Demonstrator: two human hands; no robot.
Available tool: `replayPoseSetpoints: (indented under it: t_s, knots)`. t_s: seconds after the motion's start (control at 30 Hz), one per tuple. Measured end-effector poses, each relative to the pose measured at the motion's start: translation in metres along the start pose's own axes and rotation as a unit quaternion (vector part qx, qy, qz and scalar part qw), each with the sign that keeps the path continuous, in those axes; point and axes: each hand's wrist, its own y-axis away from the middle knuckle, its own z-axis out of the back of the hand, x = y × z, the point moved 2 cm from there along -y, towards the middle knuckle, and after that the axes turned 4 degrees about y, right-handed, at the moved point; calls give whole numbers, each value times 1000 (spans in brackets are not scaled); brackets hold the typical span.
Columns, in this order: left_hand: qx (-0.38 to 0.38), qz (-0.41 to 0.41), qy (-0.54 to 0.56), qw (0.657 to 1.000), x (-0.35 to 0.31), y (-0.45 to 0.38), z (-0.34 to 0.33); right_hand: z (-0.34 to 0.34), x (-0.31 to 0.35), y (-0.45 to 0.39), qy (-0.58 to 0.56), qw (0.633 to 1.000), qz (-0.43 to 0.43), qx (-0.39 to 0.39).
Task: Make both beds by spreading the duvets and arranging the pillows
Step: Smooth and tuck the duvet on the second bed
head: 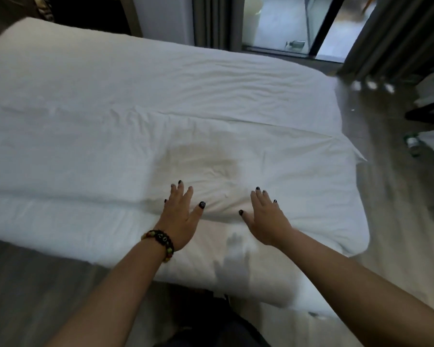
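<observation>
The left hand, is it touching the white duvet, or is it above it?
Cannot tell. In the head view the left hand is spread open over the duvet, but this top-down angle shows neither contact nor a gap plainly.

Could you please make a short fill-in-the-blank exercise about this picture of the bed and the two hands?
1. Both hands lie with straight fingers on the white ____.
2. The beaded bracelet is on the ____ wrist.
3. The nails of the left hand and the right hand are painted ____.
4. The bottle lies on the ____.

Missing words: duvet; left; black; floor
</observation>
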Motion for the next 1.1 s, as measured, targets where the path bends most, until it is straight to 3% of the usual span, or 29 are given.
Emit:
replayPoseSetpoints:
  t_s: [0.43,0.73,0.93,1.1]
  knots:
    - [-18,0,-53,998,-47,110,-80,-6,-64,110,7,999,31,-43]
    - [-55,6,-64,996,-114,183,-131,-11,-132,195,31,997,48,-44]
    - [-76,-6,-41,996,-175,168,-174,8,-212,214,-3,999,34,-39]
    - [-80,22,-10,997,-236,140,-234,43,-318,226,-25,997,36,-61]
